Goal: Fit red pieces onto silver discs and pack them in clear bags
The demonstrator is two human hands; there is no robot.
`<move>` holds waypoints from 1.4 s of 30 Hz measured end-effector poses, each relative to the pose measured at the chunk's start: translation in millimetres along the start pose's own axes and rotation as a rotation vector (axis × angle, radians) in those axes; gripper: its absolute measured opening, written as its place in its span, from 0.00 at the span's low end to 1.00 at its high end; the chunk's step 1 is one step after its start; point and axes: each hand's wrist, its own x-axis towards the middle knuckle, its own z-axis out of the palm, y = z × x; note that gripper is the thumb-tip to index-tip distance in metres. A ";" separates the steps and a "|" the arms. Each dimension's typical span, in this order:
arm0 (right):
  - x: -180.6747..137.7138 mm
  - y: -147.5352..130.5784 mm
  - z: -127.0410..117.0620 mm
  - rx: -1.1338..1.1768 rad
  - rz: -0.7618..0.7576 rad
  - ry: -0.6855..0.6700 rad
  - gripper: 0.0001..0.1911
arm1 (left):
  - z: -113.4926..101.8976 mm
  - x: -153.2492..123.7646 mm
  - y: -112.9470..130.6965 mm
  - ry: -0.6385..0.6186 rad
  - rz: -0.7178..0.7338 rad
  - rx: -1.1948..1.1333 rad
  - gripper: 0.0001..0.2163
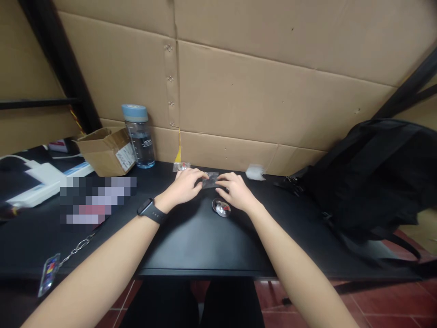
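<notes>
My left hand (186,184) and my right hand (235,191) rest on the black table (198,241), both pinching the ends of a small clear plastic bag (210,180) held between them. A black smartwatch (151,211) is on my left wrist. A small shiny round object with a red mark (221,207) lies on the table just under my right hand. Another small clear packet (180,166) lies beyond my left hand, near the wall.
A water bottle with a blue lid (139,136) and an open cardboard box (105,152) stand at the back left. A black backpack (375,177) fills the right side. A white crumpled item (255,172), white devices (37,180) and a keychain (51,269) lie around. Cardboard wall behind.
</notes>
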 end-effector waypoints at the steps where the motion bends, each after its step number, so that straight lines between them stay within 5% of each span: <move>1: -0.3 -3.6 -0.5 0.044 -0.031 -0.039 0.15 | 2.6 -0.5 -1.7 -0.043 0.012 0.014 0.15; 7: -12.3 -4.5 -32.0 0.224 -0.054 -0.140 0.17 | 12.5 -7.0 -3.9 -0.176 0.040 0.116 0.18; 10: -19.1 -4.0 -42.1 0.290 -0.029 -0.362 0.31 | 13.9 -8.6 -1.1 -0.174 0.035 0.134 0.17; 13: -22.2 -5.4 -36.0 0.248 0.025 -0.428 0.41 | 15.2 -7.4 3.2 -0.198 0.035 0.080 0.17; 22: -20.3 -13.7 -13.3 0.122 -0.036 -0.340 0.21 | 19.2 -7.0 7.6 -0.236 0.044 -0.007 0.23; 31: -21.1 -19.8 -17.5 0.094 0.049 -0.390 0.36 | 18.3 -7.1 10.1 -0.271 0.041 0.060 0.27; 35: -22.3 -23.6 -20.2 -0.002 0.087 -0.401 0.33 | 21.3 -7.0 7.0 -0.276 0.062 0.078 0.26; 42: -20.4 -25.0 -14.0 0.013 -0.062 -0.436 0.20 | 25.2 -7.5 4.9 -0.282 0.055 0.125 0.26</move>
